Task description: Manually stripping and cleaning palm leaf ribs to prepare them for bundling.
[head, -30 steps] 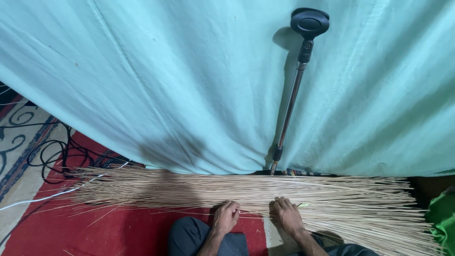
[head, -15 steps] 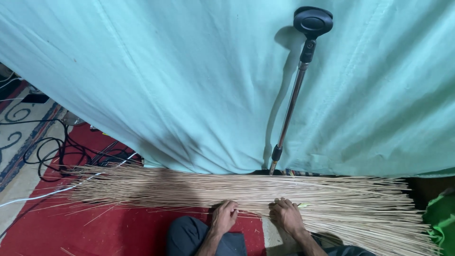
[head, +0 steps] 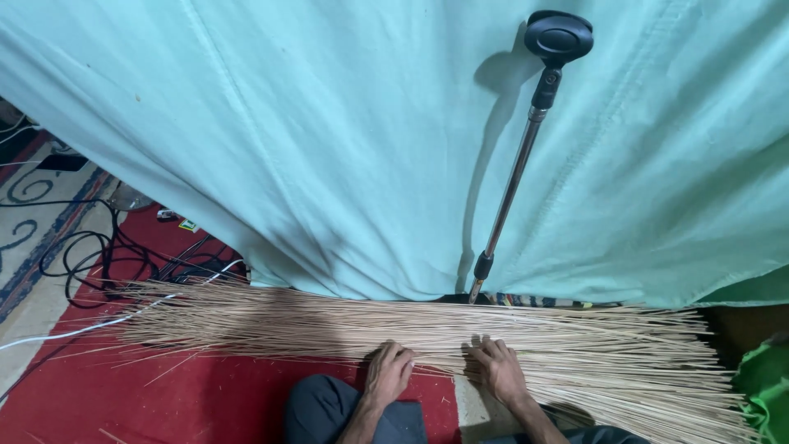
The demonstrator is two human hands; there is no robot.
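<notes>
A long layer of thin pale sticks (head: 271, 321) lies across the floor from left to right. My left hand (head: 389, 372) rests palm down on the near edge of the sticks, fingers curled onto them. My right hand (head: 498, 369) lies a little to the right, also pressed on the sticks. Whether either hand pinches any stick I cannot tell. My knees in dark trousers (head: 329, 411) show at the bottom edge.
A teal cloth (head: 329, 140) hangs behind the sticks. A black stand with a metal pole (head: 514, 177) rises in front of it. Black and white cables (head: 99, 255) lie on the red carpet (head: 164, 395) at left. Green fabric (head: 764, 386) sits at the right edge.
The view has shifted slightly, showing more of the cables at left. Both hands stay on the sticks in nearly the same spot.
</notes>
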